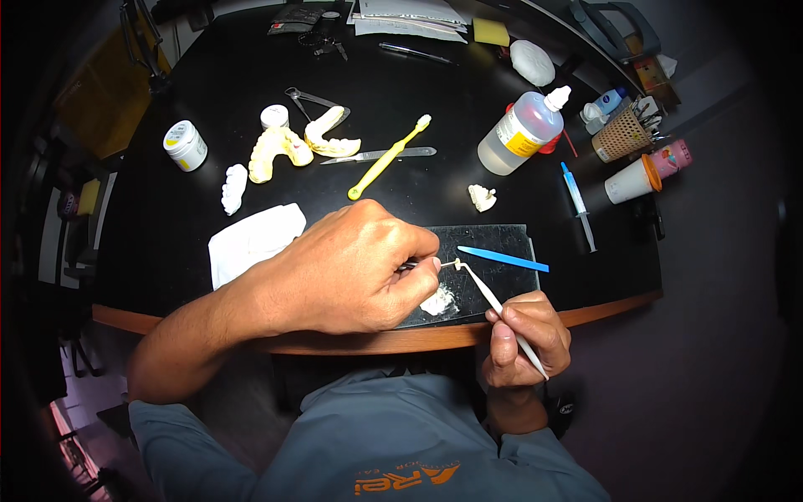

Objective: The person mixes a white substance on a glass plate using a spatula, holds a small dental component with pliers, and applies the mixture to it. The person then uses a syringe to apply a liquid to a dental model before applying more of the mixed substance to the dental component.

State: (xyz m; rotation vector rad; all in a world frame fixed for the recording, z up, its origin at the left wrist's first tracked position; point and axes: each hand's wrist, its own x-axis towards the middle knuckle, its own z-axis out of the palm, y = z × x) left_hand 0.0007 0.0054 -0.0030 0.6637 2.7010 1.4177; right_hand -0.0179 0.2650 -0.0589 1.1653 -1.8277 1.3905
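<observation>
My left hand is closed round a thin tool, mostly hidden in the fingers. A narrow tip sticks out past the fingertips. At that tip is a tiny cream-coloured piece, too small to name surely. My right hand grips a slim white dental instrument like a pen, its bent end meeting the tiny piece. Both hands work above a dark slab at the table's front edge. White powder or paste lies on the slab, and a blue plastic spatula rests across its right side.
Beyond my hands lie a yellow toothbrush, a scalpel and cream dental casts. A small tooth model stands near a liquid bottle. To the right are a syringe and a cup. White tissue lies left.
</observation>
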